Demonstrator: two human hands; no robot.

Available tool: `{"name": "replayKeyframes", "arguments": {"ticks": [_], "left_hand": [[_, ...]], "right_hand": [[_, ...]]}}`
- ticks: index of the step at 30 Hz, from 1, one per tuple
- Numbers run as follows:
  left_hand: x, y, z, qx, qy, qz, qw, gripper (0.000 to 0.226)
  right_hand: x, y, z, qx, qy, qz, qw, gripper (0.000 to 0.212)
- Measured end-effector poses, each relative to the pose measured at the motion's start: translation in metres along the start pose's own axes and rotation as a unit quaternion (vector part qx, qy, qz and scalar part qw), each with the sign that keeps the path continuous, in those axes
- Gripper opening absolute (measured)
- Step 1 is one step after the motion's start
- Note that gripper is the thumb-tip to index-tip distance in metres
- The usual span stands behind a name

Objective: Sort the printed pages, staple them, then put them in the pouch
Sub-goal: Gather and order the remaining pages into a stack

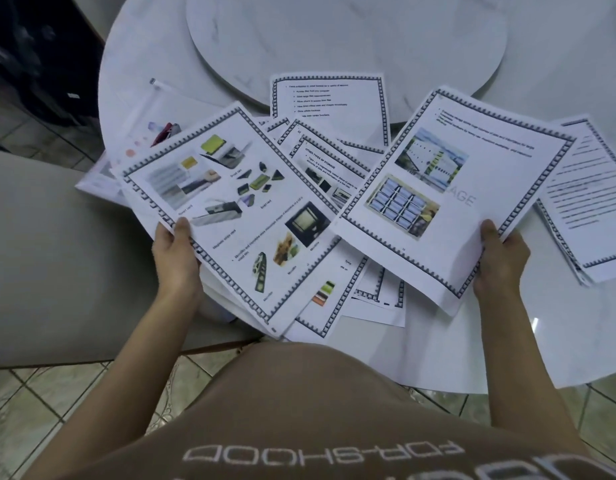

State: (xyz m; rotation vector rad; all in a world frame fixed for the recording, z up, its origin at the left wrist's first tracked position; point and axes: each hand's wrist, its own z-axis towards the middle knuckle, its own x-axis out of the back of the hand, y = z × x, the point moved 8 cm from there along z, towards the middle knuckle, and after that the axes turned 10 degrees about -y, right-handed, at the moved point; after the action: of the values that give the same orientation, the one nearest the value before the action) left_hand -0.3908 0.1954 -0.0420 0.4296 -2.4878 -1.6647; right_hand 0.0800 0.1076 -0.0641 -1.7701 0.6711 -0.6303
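Left hand: we pinch a picture page, lifted to read.
Right hand: we pinch a second page, raised beside it, likely comparing order.
Pouch: on the table, far left.

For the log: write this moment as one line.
sorting; left hand holds left page; right hand holds right page; pouch on table

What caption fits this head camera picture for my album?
Left hand holds the gadget page, right hand the building page, over scattered pages.
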Motion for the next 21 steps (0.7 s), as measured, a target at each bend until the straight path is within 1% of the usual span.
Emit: {"name": "replayKeyframes", "arguments": {"ticks": [3, 7, 11, 13, 15, 18, 21], "left_hand": [[0.004, 0.005, 0.004, -0.003, 0.000, -0.045, 0.999, 0.021], [-0.002, 0.004, 0.005, -0.011, -0.034, -0.016, 0.999, 0.024], [-0.006, 0.000, 0.003, -0.015, -0.046, 0.012, 0.999, 0.027], [-0.005, 0.005, 0.005, -0.034, -0.042, 0.038, 0.998, 0.027], [-0.003, 0.009, 0.008, -0.047, -0.034, 0.063, 0.996, 0.030], [0.002, 0.010, 0.013, -0.047, -0.027, 0.075, 0.996, 0.029], [0.004, 0.009, 0.016, -0.036, -0.025, 0.073, 0.996, 0.023]], "right_hand": [[0.014, 0.006, 0.003, -0.015, 0.029, -0.016, 0.999, 0.022], [0.030, 0.009, 0.007, -0.023, 0.038, -0.047, 0.998, 0.029], [0.041, 0.006, 0.011, -0.019, -0.004, -0.117, 0.993, 0.033], [0.045, 0.001, 0.013, -0.011, -0.034, -0.167, 0.985, 0.031], [0.050, -0.003, 0.015, -0.004, -0.047, -0.213, 0.976, 0.029], [0.057, -0.006, 0.017, -0.004, -0.057, -0.239, 0.969, 0.022], [0.058, -0.008, 0.017, -0.005, -0.062, -0.242, 0.968, 0.027]]}}
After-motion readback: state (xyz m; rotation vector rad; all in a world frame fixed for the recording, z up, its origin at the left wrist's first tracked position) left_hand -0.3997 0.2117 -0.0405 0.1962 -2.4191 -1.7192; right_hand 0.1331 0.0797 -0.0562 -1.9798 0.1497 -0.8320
